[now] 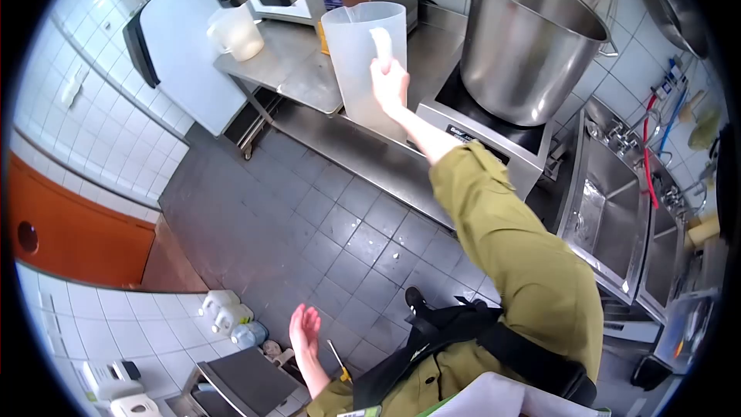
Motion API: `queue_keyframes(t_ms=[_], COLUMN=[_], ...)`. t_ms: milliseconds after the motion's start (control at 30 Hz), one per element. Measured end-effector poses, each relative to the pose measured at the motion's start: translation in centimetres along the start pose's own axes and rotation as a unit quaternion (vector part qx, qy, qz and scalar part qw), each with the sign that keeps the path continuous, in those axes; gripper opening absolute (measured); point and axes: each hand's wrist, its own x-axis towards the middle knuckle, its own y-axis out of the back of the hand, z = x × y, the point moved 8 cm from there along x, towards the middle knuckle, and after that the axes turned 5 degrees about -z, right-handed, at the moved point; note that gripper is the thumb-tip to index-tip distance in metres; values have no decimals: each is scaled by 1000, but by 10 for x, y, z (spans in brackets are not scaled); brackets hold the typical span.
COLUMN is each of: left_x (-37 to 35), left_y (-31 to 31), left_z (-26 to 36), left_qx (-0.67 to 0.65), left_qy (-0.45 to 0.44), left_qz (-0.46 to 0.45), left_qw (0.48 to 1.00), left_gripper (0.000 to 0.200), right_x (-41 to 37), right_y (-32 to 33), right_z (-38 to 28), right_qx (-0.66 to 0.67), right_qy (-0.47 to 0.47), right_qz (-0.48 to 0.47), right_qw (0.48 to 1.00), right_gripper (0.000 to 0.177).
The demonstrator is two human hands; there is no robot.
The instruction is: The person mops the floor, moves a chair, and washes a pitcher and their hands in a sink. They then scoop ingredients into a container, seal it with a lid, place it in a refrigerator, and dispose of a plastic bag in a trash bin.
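Note:
A tall translucent plastic pitcher [355, 69] stands upright in front of the steel table, at the upper middle. My right hand [390, 85] is wrapped round its white handle, on the side toward the cooker. The pitcher's lower end overlaps the table's edge in view, and what bears it cannot be told. Low in the view, my left hand [306, 327] hangs above the floor with nothing in it, its fingers extended.
Right of the pitcher, a large steel pot [532, 38] sits on a cooker [486, 143]. A smaller plastic jug [241, 37] stands on the steel table [297, 69]. Sinks [606, 208] are at the right. Plastic bottles [231, 316] and a dark-lidded bin [251, 386] are lower left.

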Motion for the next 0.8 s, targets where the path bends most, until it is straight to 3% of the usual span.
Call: queue_keyframes(t_ms=[100,200,267,333,367,467,500,533,600,633,667,700,767,800], left_x=[-4,0,6,11,14,-4,-20,-38,-80,-104,-127,-138,-163,-170], left_y=[-24,-75,-123,-179,-205,-305,-344,-381,-446,-480,-516,-547,-614,-649], left_z=[-13,-17,-20,-29,-35,-67,-82,-99,-145,-173,-208,-242,-307,-337], left_qx=[-16,25,50,84,113,204,236,266,300,299,290,305,345,329], left_qy=[-5,-8,-4,5,4,17,21,25,61,88,108,131,178,183], left_qz=[-26,-70,-119,-179,-207,-262,-313,-365,-470,-521,-572,-568,-559,-561], left_qw=[1000,997,992,980,972,943,920,892,828,794,759,753,733,737], left_gripper=[32,34,35,35,35,36,35,35,33,31,30,29,28,28], right_x=[5,-2,-8,-12,-20,-56,-72,-84,-103,-96,-79,-51,23,57], right_y=[-16,-21,-10,7,31,189,248,331,477,556,633,695,771,799], right_z=[35,64,79,92,84,34,47,50,121,165,208,239,252,271], right_qx=[-57,-8,-2,-114,-112,166,239,90,-4,4,-106,-223,-451,-493], right_qy=[10,-80,-60,-63,4,-66,-6,37,-52,-105,-153,-202,-60,-21], right_qz=[-4,-64,-64,-151,-113,-306,-246,-187,-103,-23,61,71,113,141], right_qw=[998,995,996,980,987,935,939,977,993,994,981,951,883,858], right_gripper=[26,30,30,39,45,33,28,21,17,12,13,17,24,28])
